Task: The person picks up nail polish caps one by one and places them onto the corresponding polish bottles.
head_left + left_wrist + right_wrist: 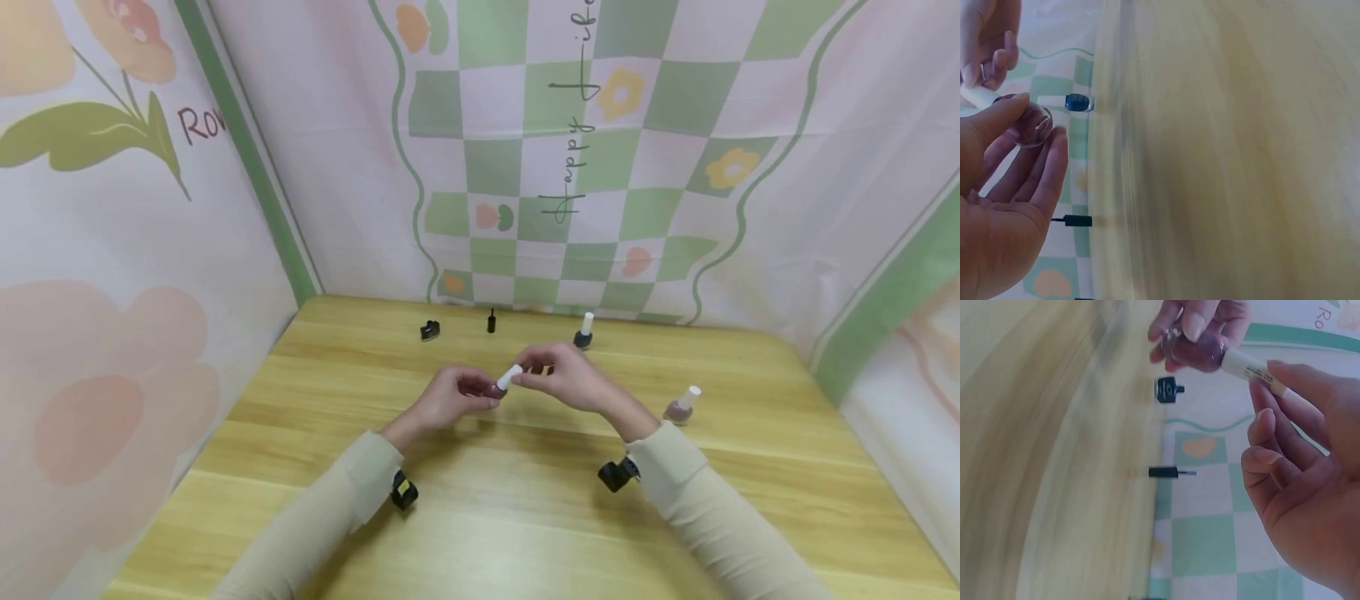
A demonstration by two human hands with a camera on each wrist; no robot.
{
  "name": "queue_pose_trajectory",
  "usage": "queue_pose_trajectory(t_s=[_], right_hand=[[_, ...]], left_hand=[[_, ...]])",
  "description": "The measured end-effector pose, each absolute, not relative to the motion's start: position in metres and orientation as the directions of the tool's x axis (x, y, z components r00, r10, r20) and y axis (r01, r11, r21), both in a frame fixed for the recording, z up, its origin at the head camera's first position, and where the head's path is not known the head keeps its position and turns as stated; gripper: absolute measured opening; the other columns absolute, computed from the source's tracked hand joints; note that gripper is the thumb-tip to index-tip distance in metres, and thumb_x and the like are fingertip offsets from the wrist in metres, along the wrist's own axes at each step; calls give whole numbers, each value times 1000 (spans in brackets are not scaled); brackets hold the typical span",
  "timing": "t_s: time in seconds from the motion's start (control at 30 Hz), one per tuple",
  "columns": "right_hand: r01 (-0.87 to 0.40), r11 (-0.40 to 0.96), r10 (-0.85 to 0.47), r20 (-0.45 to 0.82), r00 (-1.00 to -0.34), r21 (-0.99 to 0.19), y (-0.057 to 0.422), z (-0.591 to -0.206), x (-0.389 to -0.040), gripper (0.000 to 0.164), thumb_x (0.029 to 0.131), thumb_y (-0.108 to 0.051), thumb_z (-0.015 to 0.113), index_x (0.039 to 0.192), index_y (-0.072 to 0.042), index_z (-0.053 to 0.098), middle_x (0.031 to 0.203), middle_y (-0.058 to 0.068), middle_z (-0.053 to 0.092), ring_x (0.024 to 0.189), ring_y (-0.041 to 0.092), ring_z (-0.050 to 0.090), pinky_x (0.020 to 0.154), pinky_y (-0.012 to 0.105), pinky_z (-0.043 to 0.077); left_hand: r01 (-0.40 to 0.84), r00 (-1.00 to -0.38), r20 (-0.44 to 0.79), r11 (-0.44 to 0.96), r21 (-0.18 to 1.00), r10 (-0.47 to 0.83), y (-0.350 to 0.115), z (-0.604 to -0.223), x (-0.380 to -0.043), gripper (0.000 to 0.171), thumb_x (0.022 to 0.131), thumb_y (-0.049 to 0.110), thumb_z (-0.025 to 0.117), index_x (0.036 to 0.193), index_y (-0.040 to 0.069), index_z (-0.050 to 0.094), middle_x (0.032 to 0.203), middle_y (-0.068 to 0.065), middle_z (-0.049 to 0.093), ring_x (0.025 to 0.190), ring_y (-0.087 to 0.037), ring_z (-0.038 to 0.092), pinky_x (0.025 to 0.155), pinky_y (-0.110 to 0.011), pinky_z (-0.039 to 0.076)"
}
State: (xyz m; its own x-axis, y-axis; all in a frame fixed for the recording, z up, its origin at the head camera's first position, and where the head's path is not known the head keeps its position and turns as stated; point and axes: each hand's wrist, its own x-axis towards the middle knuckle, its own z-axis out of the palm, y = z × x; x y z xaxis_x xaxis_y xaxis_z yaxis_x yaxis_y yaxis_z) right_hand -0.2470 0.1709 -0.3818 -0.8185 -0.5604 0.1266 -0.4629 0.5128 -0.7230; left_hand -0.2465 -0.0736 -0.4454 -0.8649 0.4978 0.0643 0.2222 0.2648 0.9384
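Note:
A nail polish bottle [496,390] of mauve polish with a white cap [510,377] is held tilted between the two hands above the table. My left hand [447,395] grips its round glass body, thumb on one side and fingers on the other. The right hand [564,377] pinches the white cap between thumb and forefinger, its other fingers loosely bent. In the right wrist view the cap [1254,370] meets the neck of the bottle [1197,350]. Whether the cap is screwed tight cannot be seen.
Near the back edge stand an open black bottle [430,331], an upright black brush cap [491,321] and a dark blue polish bottle [583,337] with a white cap. Another mauve bottle [678,410] is by the right forearm. Patterned cloth [555,167] hangs behind the wooden table [480,517].

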Motion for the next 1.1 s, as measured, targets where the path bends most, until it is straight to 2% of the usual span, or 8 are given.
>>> queue_pose_trajectory(t_s=[0.17,0.4,0.6,0.8,1.1], right_hand=[[-433,491,-532,134,-836,-756,155,-385,-248,12,97,-23,73,107,-17,76,93,-3,72,83,19,65,67,32,55],[-448,451,-540,163,-826,-772,135,-390,-251,14,96,-22,74,109,-15,76,94,-3,72,80,17,65,62,30,53],[-451,424,-543,179,-821,-785,122,-392,-253,15,95,-20,75,108,-13,76,97,0,73,82,19,65,66,29,54],[-453,418,-546,181,-818,-787,114,-396,-256,16,95,-21,75,108,-11,76,100,2,73,84,20,65,68,30,54],[-429,433,-519,170,-838,-793,100,-400,-262,16,97,-23,74,109,-14,76,103,0,73,86,18,66,70,34,56]], left_hand=[[227,-878,86,250,941,471,-84,-444,-244,19,89,8,79,108,9,76,105,-4,75,98,-18,70,90,-32,59],[246,-892,112,261,933,439,-100,-447,-242,20,90,7,79,109,10,76,106,-3,75,100,-18,69,91,-32,59],[251,-898,121,265,931,424,-111,-448,-241,22,90,6,78,112,9,76,108,-3,75,100,-18,70,89,-31,59],[240,-909,112,288,927,401,-118,-450,-241,22,89,6,79,110,11,77,106,-1,76,99,-17,70,88,-31,60],[220,-927,102,303,927,362,-127,-449,-241,25,90,5,77,115,9,75,109,-5,76,101,-21,70,90,-34,59]])
